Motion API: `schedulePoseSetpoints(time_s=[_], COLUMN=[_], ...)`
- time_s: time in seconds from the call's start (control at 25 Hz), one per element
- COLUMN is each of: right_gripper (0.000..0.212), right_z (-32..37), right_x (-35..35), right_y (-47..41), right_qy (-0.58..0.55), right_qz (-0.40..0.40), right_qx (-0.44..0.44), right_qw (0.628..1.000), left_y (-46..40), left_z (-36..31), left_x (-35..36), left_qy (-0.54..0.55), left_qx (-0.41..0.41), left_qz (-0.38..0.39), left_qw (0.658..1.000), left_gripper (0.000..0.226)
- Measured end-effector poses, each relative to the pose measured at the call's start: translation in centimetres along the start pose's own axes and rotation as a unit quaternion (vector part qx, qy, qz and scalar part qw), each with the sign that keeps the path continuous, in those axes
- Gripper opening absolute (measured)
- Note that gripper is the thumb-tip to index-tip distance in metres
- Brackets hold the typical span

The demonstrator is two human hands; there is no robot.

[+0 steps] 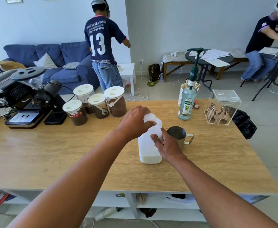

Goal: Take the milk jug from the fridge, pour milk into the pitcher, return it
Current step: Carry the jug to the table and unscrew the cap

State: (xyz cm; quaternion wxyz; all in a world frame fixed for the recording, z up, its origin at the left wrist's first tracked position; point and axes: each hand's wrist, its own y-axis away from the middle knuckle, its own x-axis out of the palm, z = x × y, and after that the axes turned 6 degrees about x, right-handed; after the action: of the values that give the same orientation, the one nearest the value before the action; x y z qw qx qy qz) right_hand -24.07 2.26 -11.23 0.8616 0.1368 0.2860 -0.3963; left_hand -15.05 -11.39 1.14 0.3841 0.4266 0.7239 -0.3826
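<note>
I have a long wooden table (52, 153) under my arms, taking up most of the view. At its far left sits a black coffee machine (19, 102), with four white-lidded jars (100, 104) of brown grounds just beside it. Toward the far right stand a clear plastic box (222, 107) and a tall glass bottle (187, 102) with a green pump top.

Near the middle of the table the milk jug (149, 150) stands upright, a white translucent plastic one with only a shallow layer of milk showing at its bottom. The steel pitcher (177, 134) sits just beside it on the right, handle pointing right, and looks to be touching or nearly touching the jug.

My left hand (135, 122) is curled down over the jug's white cap (149, 117), fingers closed around it. My right hand (166, 145) is wrapped around the jug's right side, thumb across its front.
</note>
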Motion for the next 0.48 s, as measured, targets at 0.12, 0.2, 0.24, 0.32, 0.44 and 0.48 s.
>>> schedulePoseSetpoints(time_s=[0.12,0.2,0.24,0.32,0.44,0.48], right_gripper=[0.055,0.056,0.057,0.059,0.064,0.064], right_z=[-0.06,-0.09,-0.12,-0.18,-0.26,-0.19], right_x=[0.06,-0.01,-0.03,-0.02,0.03,0.03], right_y=[0.03,-0.02,-0.04,-0.03,-0.01,0.01], right_qy=[-0.01,-0.014,-0.014,-0.015,-0.013,-0.009], right_qz=[0.001,0.001,0.002,0.007,0.009,0.007], right_qx=[0.0,0.002,0.003,0.007,0.01,0.012], right_qw=[1.0,1.0,1.0,1.0,1.0,1.0], left_y=[0.34,0.39,0.28,-0.04,-0.17,-0.06], left_z=[0.1,-0.13,-0.18,-0.05,0.18,0.3], left_x=[-0.1,-0.27,-0.32,-0.32,-0.2,-0.09], left_qy=[0.011,0.013,0.009,0.005,0.006,0.017], left_qx=[0.023,0.055,0.064,0.062,0.04,0.031], left_qz=[0.017,0.033,0.034,0.03,0.009,-0.009], left_qw=[1.0,0.998,0.997,0.998,0.999,0.999], left_gripper=[0.055,0.056,0.054,0.047,0.045,0.046])
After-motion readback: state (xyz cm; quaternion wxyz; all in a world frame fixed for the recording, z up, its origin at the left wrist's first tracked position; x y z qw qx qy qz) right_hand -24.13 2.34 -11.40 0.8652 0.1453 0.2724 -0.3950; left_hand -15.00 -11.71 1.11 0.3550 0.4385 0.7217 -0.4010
